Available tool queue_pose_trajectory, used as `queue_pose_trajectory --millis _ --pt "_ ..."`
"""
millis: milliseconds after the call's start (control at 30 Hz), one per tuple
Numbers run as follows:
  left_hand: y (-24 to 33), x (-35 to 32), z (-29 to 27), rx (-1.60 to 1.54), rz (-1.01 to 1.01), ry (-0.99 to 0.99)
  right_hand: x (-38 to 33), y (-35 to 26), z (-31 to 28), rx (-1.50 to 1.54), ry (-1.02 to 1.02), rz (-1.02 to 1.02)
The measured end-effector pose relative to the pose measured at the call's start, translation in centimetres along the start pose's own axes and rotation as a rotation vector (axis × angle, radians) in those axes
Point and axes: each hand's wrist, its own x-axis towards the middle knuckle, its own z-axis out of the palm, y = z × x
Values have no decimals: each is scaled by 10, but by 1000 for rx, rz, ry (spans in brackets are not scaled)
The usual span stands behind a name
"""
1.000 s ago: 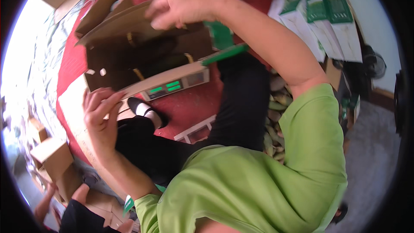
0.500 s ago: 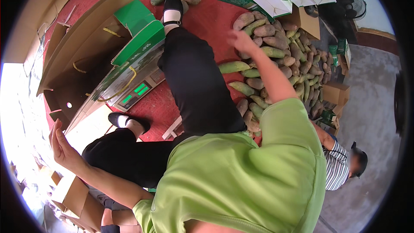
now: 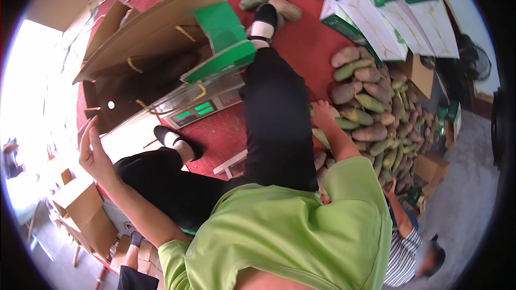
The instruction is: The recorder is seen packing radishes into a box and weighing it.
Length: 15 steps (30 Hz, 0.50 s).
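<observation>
Lime-green short-sleeved shirt (image 3: 290, 236), black trousers (image 3: 274, 123), black shoes (image 3: 263, 19)

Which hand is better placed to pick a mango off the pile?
Right. The right hand rests at the edge of the mango pile, while the left hand is raised, open, by the cardboard box, far from it.

Right hand (image 3: 323, 111) fingers hidden among mangoes (image 3: 371, 96); grasp unclear. Scale (image 3: 201, 108) display too small.

Blown-out daylight glare at left; strong fisheye bending, dark rim; slight blur.
</observation>
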Motion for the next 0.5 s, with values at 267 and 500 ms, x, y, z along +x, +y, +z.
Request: queue_pose_trajectory --millis 267,500 --pt "30 7 17 92 156 -141 51 -7 90 -62 179 -251" --pt "32 7 18 76 189 -115 68 -21 67 -177 185 -276"
